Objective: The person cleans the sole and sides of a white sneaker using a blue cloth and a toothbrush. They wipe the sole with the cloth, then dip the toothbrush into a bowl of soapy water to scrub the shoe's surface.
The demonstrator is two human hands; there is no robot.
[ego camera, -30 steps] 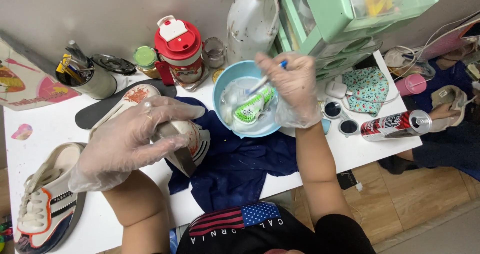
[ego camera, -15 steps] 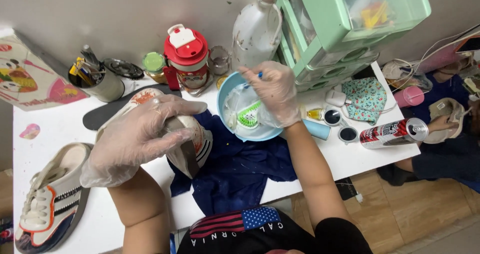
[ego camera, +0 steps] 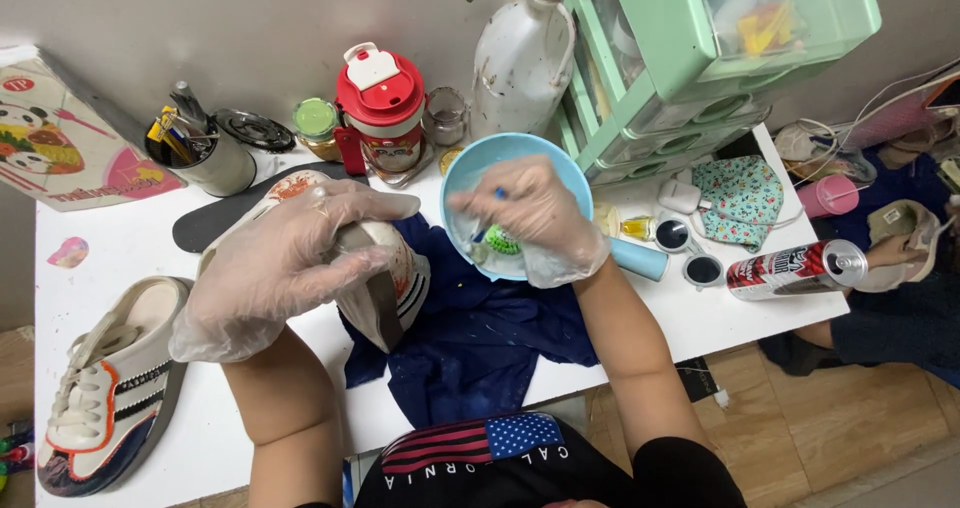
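On the white table (ego camera: 140,258), nearest me, my gloved left hand (ego camera: 285,268) wraps closed over the white sneaker (ego camera: 385,283), held tilted above the dark blue cloth (ego camera: 480,343). I judge the upper soft, the sole stiff; grip across the instep. Farther out, my gloved right hand (ego camera: 535,218) pinches a green-headed brush (ego camera: 500,238) inside the light blue bowl (ego camera: 465,173), probably slippery when wet.

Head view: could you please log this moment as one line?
left hand: holds sneaker | right hand: brush in blue bowl
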